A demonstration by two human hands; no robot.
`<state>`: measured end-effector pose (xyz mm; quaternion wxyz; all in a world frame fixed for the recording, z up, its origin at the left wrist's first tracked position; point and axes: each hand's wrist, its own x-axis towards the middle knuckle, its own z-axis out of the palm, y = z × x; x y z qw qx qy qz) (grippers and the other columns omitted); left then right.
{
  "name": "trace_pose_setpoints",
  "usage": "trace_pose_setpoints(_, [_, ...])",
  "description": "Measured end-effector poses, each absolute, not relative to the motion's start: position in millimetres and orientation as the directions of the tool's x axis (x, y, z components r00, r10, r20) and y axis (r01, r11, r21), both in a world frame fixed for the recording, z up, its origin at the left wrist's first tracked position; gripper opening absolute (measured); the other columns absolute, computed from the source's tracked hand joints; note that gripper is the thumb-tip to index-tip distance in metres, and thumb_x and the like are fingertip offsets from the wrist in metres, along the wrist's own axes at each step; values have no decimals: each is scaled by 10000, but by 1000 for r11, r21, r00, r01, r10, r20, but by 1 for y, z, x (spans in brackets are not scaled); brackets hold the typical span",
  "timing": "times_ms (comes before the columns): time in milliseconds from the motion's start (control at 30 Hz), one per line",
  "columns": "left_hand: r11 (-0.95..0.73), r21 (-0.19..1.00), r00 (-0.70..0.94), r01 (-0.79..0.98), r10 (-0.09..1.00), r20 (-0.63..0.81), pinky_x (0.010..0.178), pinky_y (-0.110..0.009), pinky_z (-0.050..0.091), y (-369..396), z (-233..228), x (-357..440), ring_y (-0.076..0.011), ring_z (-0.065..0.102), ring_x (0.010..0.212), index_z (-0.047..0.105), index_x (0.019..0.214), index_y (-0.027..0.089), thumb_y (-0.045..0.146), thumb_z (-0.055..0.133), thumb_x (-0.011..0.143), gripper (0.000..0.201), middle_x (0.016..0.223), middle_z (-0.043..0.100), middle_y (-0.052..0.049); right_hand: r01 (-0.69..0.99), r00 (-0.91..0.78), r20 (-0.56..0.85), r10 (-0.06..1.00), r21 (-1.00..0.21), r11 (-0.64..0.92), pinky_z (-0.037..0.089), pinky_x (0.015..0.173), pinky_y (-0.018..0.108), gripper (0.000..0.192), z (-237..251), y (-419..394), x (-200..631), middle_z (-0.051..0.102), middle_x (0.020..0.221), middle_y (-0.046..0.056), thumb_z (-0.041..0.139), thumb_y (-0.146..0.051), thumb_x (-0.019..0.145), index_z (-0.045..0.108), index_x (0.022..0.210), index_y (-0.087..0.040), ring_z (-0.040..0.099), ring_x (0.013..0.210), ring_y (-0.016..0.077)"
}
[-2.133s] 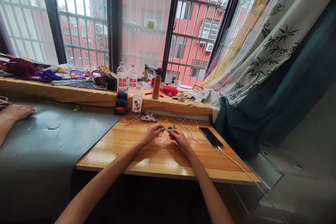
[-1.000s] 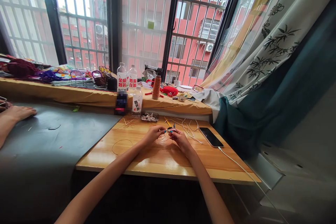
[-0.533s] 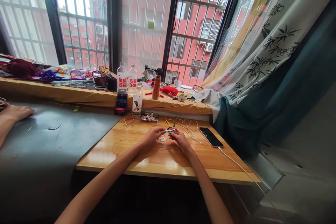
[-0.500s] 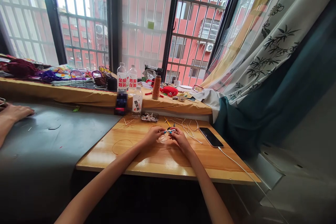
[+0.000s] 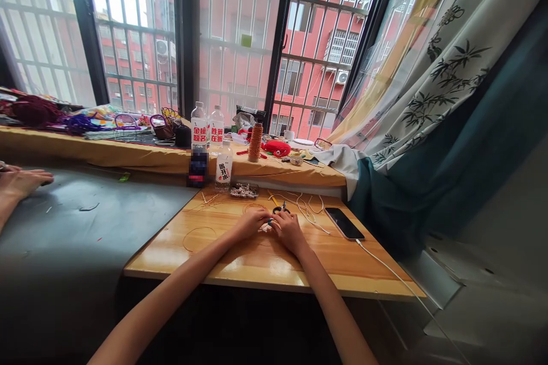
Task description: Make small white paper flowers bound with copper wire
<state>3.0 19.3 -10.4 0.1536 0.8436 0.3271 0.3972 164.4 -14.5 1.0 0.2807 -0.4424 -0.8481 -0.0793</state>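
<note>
My left hand (image 5: 252,223) and my right hand (image 5: 288,230) are pressed together low over the wooden table (image 5: 257,265), fingers curled around a small piece of thin orange cord work (image 5: 266,227). What exactly sits between the fingers is too small to make out. Small scissors (image 5: 281,209) lie just behind my hands. A loop of thin cord (image 5: 198,238) lies on the wood to the left.
A phone (image 5: 343,223) on a white cable lies at the right. A water bottle (image 5: 223,166), a tray of small parts (image 5: 244,190) and a spool of orange thread (image 5: 255,142) stand behind. Another person's hand (image 5: 21,181) rests on the grey surface at far left. Curtains hang at the right.
My hands have dropped closer to the tabletop and drawn together; before, they held the cord piece a little higher with a gap between them. The other person's hand shifted slightly.
</note>
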Motion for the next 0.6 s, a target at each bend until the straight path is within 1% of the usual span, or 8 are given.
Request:
trace_pose_setpoints(67, [-735,505,471,452,678,565,693,-225,393,19,-11,3,-139,535,752,633,826,158,261,435,787,226,816,608,-57,808,-470,528,708,-65,586,265,764,315,236,1,-14,164,590,883,76,369,-226,840,563,970,-192,490,840,171])
trace_pose_setpoints(133, [-731,502,466,463,682,564,689,-220,393,19,-11,4,-135,532,750,628,843,155,252,430,792,226,812,601,-55,818,-469,514,718,-53,573,267,754,306,236,1,-12,164,602,855,65,368,-201,842,565,971,-188,497,819,163])
trace_pose_setpoints(233, [-728,506,474,463,686,553,696,-215,393,20,-11,5,-129,524,754,623,849,156,247,416,802,232,809,589,-48,828,-449,501,740,-79,555,279,745,293,244,0,-10,166,611,836,56,357,-175,846,577,950,-181,507,817,157])
trace_pose_setpoints(333, [-701,529,468,478,713,522,681,-214,395,21,-12,5,-127,519,733,623,792,151,256,397,810,250,780,580,-43,817,-444,489,751,-124,563,301,744,282,259,-2,-8,167,612,831,59,348,-164,847,585,952,-176,512,810,154])
trace_pose_setpoints(433, [-683,553,439,477,730,523,673,-216,395,21,-10,6,-129,517,719,617,765,139,234,416,797,224,757,580,-44,788,-420,493,762,-217,575,335,715,269,257,-3,-6,166,600,810,66,361,-172,841,597,942,-164,515,772,154])
trace_pose_setpoints(600, [-712,563,427,419,702,569,707,-227,392,19,-4,5,-136,523,753,614,766,135,214,449,773,183,798,600,-54,664,-355,500,790,-460,589,373,650,241,259,-5,-2,165,582,792,68,377,-213,832,625,871,-149,511,718,143])
